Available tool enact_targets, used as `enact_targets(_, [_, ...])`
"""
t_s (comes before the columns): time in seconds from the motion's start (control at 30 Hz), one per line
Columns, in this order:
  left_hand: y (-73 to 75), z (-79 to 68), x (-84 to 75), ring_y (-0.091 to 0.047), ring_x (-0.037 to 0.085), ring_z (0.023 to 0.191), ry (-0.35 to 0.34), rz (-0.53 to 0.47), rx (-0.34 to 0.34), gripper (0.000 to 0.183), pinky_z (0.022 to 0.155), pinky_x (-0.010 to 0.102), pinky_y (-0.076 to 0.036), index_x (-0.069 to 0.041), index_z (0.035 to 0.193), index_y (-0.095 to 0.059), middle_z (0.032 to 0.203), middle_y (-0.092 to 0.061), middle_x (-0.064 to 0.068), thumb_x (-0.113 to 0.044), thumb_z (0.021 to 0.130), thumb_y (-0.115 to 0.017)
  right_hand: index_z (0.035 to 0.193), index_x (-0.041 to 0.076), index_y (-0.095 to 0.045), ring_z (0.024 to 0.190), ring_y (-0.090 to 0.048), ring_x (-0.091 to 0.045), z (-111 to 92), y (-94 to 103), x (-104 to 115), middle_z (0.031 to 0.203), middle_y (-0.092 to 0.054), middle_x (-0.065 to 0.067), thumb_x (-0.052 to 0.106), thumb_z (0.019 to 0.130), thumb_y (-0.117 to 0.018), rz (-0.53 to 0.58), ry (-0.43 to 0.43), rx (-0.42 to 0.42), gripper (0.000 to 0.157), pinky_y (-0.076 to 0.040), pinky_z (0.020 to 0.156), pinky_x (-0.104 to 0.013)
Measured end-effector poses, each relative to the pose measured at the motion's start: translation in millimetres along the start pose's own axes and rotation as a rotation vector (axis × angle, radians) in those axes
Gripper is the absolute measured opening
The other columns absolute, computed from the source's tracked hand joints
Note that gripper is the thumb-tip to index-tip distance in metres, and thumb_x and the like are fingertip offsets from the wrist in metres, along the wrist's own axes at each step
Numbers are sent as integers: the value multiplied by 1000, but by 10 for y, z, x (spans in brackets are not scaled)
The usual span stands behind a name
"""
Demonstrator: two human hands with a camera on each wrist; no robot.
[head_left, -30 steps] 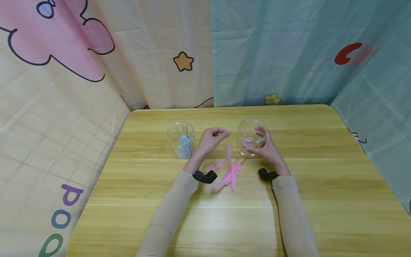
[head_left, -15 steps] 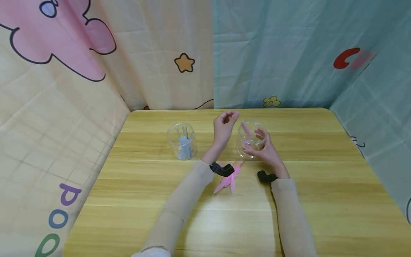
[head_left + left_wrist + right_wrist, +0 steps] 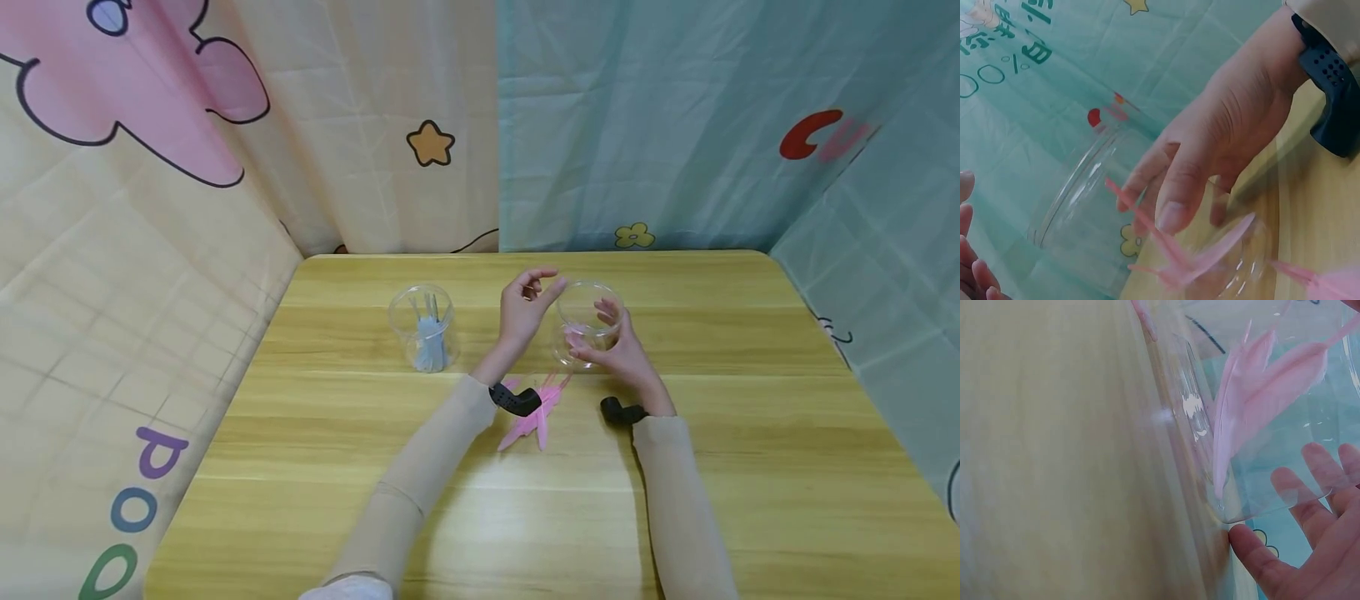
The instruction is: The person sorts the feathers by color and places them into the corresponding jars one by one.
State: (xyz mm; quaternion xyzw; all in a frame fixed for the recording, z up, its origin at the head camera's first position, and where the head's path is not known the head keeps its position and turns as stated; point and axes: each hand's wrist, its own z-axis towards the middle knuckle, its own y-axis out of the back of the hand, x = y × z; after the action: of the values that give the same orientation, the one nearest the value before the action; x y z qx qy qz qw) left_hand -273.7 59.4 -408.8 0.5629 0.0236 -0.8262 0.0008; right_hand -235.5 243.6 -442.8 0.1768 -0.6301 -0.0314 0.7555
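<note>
Pink feathers (image 3: 546, 412) lie loose on the counter (image 3: 720, 500), on our side of both hands, in a crossed heap running mostly from near-left to far-right, thin ends aimed roughly toward the clear jar (image 3: 588, 332). That's the bit we'd watch: the left arm is nearer, its wrist camera (image 3: 516, 400) hiding part of the heap. We see the left hand (image 3: 525, 310) relaxed beside the jar's rim, holding nothing, while the right hand (image 3: 626, 346) curls round the jar, with other feathers (image 3: 1285, 381) leaning inside
</note>
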Motion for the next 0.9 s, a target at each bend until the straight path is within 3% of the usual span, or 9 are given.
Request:
enact_targets(0.2, [171,-105,66,-33,11,58,55,136,52,24,53,22,-29,-1,98,-71,72,-43,-2,-22,85,-73,145,2,-13,135,-21,-40,6,4,2,148,-22,-21,4,76,-79,-6,10,-1,95,-18,105,-60])
enact_targets(0.53, [444,-380,218,-43,8,54,234,625,373,34,50,23,-36,-17,80,-71,67,-55,-6,-51,82,-69,145,0,-12,135,-20,-42,8,17,1,149,-21,-22,3,76,-78,-8,22,2,96,-19,105,-61])
enact_targets(0.67, [463,-484,193,-52,8,59,259,841,476,34,55,28,-42,-24,75,-70,65,-59,-12,-57,79,-68,147,6,-12,136,-20,-38,64,25,-204,150,-22,-17,10,76,-80,-9,37,-5,98,-17,105,-61])
enact_targets(0.77, [436,-538,167,-52,8,58,263,980,509,37,54,29,-41,-25,66,-67,60,-58,-13,-60,77,-68,146,5,-12,135,-20,-39,65,20,-202,150,-23,-18,9,75,-81,-4,43,-8,99,-16,105,-61])
enact_targets(0.9, [396,-583,163,-50,9,55,252,1131,545,46,51,30,-38,-23,55,-61,55,-54,-11,-64,75,-67,145,-3,-11,134,-20,-43,15,9,-26,148,-22,-24,1,74,-79,14,36,0,99,-16,105,-61])
